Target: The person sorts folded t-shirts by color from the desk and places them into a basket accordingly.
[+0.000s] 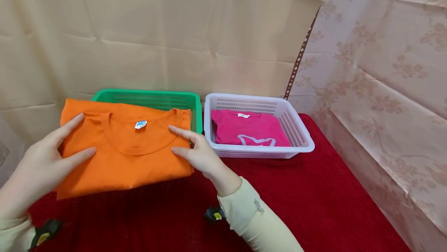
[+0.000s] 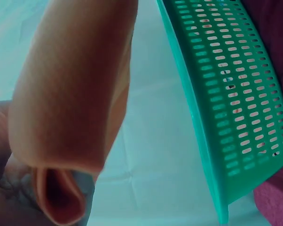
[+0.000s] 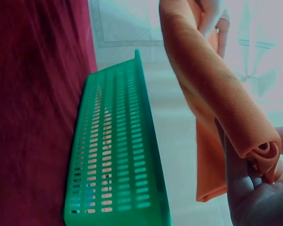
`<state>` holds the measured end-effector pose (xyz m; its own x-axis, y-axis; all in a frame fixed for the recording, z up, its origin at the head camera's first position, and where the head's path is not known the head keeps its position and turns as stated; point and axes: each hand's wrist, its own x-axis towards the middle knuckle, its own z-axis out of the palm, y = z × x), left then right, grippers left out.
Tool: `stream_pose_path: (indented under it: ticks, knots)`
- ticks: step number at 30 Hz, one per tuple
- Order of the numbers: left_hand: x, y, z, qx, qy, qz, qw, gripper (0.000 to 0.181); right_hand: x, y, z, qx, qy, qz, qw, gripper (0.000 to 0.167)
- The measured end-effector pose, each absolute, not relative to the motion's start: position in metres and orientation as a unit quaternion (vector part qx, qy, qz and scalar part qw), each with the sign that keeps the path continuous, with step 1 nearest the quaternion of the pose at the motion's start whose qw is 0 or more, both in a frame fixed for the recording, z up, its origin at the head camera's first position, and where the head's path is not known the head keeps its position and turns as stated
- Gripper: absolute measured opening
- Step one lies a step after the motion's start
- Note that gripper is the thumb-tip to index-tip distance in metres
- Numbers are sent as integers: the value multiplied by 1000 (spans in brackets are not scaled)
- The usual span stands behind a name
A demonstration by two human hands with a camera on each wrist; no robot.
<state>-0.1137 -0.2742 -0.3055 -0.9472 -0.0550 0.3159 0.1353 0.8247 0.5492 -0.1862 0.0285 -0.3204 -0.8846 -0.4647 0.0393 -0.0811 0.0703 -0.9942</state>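
A folded orange T-shirt (image 1: 139,166), its round neckline and a small white-and-blue label facing up, is held in the air between both hands. My left hand (image 1: 43,166) grips its left side, with thumb and a finger on top. The right hand (image 1: 200,153) grips the opposite side; in the right wrist view its fingers (image 3: 240,183) reach under the folded edge. Beneath and behind the shirt stands a green basket (image 1: 198,116), partly hidden by the cloth. In the left wrist view, the rolled fold of the shirt (image 2: 75,84) covers much of the left hand.
To the right, a white basket (image 1: 304,139) holds a folded pink T-shirt (image 1: 244,127) with a pale outline print. Both baskets stand on a dark red cloth (image 1: 314,201). A beige curtain (image 1: 174,30) hangs behind, and a floral curtain (image 1: 391,69) borders the right side.
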Motion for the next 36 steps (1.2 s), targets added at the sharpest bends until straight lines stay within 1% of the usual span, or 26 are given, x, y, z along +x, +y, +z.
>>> stream_pose_path:
  ticks: [5, 8, 12, 15, 18, 22, 29, 36]
  knots:
    - [-130, -272, -303, -24, -938, -309, 157, 75, -199, 24, -317, -193, 730, -646, 112, 53]
    - [-138, -271, -305, -26, -934, -314, 170, 75, -206, 19, -317, -188, 736, -644, 94, 53]
    - [-150, -268, -311, -35, -930, -310, 194, 76, -217, 11, -320, -176, 757, -628, 52, 52]
    - [-157, -265, -317, -41, -932, -296, 204, 76, -224, 5, -326, -168, 774, -610, 17, 51]
    - [-166, -262, -321, -44, -938, -274, 207, 76, -231, 0, -332, -152, 778, -610, -1, 49]
    - [-177, -261, -325, -42, -945, -244, 212, 76, -239, -3, -337, -149, 788, -598, -3, 49]
    - [-190, -260, -333, -30, -950, -219, 221, 74, -247, -3, -339, -212, 852, -479, 21, 66]
    - [-199, -259, -334, -17, -959, -193, 206, 74, -255, -8, -340, -198, 863, -463, 36, 69]
